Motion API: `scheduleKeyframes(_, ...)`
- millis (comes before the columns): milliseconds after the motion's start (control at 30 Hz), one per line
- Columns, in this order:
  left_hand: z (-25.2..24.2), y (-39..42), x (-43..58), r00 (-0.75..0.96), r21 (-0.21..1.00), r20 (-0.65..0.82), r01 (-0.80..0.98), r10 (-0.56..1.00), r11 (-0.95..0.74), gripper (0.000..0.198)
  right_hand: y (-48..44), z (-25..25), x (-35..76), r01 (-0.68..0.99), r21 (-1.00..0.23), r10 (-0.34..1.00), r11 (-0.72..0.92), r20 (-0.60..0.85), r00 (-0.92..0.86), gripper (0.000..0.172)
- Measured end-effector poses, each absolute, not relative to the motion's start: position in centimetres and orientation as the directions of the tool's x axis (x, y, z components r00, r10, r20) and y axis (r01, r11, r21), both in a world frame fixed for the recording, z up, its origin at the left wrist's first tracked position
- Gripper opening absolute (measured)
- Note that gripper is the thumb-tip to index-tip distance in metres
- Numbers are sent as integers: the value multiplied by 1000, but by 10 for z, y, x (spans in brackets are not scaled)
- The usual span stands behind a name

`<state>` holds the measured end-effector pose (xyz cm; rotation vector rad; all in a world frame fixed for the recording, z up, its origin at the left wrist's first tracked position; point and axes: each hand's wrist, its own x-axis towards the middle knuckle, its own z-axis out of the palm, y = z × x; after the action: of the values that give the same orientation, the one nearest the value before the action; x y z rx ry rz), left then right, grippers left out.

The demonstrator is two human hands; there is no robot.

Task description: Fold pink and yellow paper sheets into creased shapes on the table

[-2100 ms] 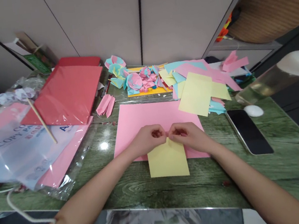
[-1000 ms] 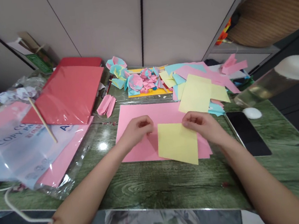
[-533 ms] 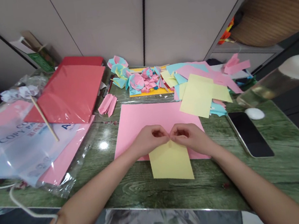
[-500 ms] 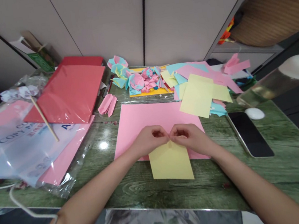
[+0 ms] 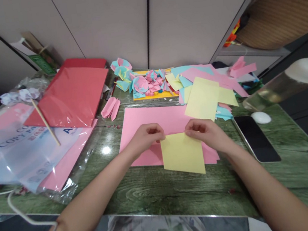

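Observation:
A yellow sheet of paper (image 5: 182, 155), roughly square, is held up by its far edge over pink paper (image 5: 143, 118) that lies on the table. My left hand (image 5: 145, 137) pinches the sheet at its far left corner. Along the same edge, farther right, my right hand (image 5: 209, 133) grips it between thumb and fingers. The sheet's near edge reaches past the pink paper, over the green table (image 5: 141, 193).
Folded paper flowers (image 5: 152, 83) lie at the back, beside loose yellow sheets (image 5: 202, 97). A phone (image 5: 256, 138) and a bottle (image 5: 277, 84) are on the right. To the left, red paper (image 5: 74, 95) and a wooden stick (image 5: 45, 122) rest on a plastic paper pack (image 5: 13, 149).
My hands have moved apart along the yellow paper's far edge, from touching at its middle. The sheet has shifted right and slightly away from me, and its pinched edge is now straighter.

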<state>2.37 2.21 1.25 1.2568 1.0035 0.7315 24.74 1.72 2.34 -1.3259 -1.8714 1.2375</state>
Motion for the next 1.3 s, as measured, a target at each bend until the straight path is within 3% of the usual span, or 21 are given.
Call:
scheduleKeyframes(333, 9, 35, 3, 315, 983, -182, 81, 931, 165, 2, 24, 20, 258, 386, -922, 940, 7, -126, -318, 16)
scheduleKeyframes(500, 9, 26, 21, 419, 976, -217, 110, 882, 188, 12, 19, 19, 243, 381, -924, 925, 14, -133, -357, 13)
scheduleKeyframes(700, 10, 15, 33, 481, 963, -237, 229, 844, 139, 7, 12, 16, 231, 399, -916, 863, 46, -165, -477, 5)
scheduleKeyframes(867, 8, 10, 34, 537, 959, -254, 251, 805, 135, 6, 6, 15, 224, 465, -881, 835, 86, -191, -516, 8)
scheduleKeyframes(1100, 16, 10, 35, 546, 968, -124, 251, 828, -21, 5, 10, 23, 231, 452, -887, 859, 94, -157, -488, 10)
scheduleKeyframes(1300, 32, 28, 7, 367, 971, 0, 223, 930, -88, 8, 27, 22, 265, 462, -885, 932, 63, -113, -344, 11)
